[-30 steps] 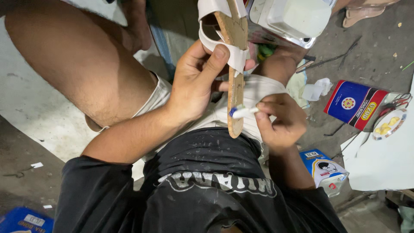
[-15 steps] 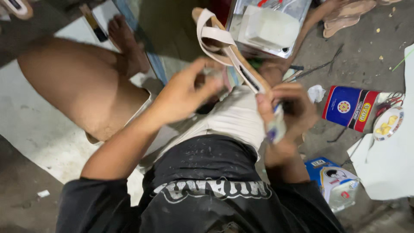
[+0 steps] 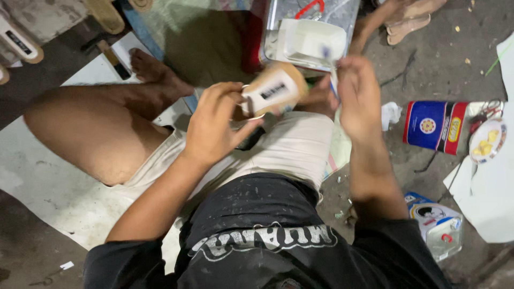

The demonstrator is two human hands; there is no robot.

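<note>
The sandal [image 3: 273,88] in the left hand [image 3: 214,126] is motion-blurred, its strap barely readable. The right hand [image 3: 358,96] hides most of a thin brush [image 3: 333,80]. The tray [image 3: 310,32] is cut by the top edge.

My left hand [image 3: 214,126] grips a tan sandal sole [image 3: 274,90] with a white strap. My right hand [image 3: 357,93] pinches a small brush [image 3: 333,80] beside it, above a metal tin [image 3: 310,32].

Blue and red tin [image 3: 433,127] on its side, small plate [image 3: 486,140], metal container [image 3: 313,29], sandals [image 3: 409,21]
</note>
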